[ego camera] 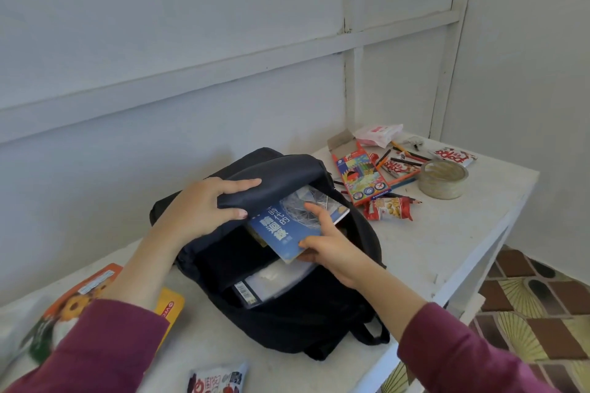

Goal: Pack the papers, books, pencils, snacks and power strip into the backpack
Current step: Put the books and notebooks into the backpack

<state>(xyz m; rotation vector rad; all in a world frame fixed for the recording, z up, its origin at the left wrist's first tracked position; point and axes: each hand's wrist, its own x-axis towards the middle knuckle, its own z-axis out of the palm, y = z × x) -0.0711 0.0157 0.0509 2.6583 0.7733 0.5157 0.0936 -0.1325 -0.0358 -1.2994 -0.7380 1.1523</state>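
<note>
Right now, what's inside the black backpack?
A blue book, half in, gripped by the right hand, and a clear plastic packet below it. The left hand holds the backpack open. The dark bottom is hidden.

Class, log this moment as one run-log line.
left hand: holds flap up | right hand: grips book, partly in backpack | snacks: on table

You face a corner of a plain room, likely a home, pale painted panel walls (159, 25) crossed by white battens (351, 38), a white-painted wooden table (447, 249), brown-and-yellow patterned floor tiles (526, 313), a red cardboard box of coloured pencils (362, 177), a red foil snack packet (388, 208).
</note>
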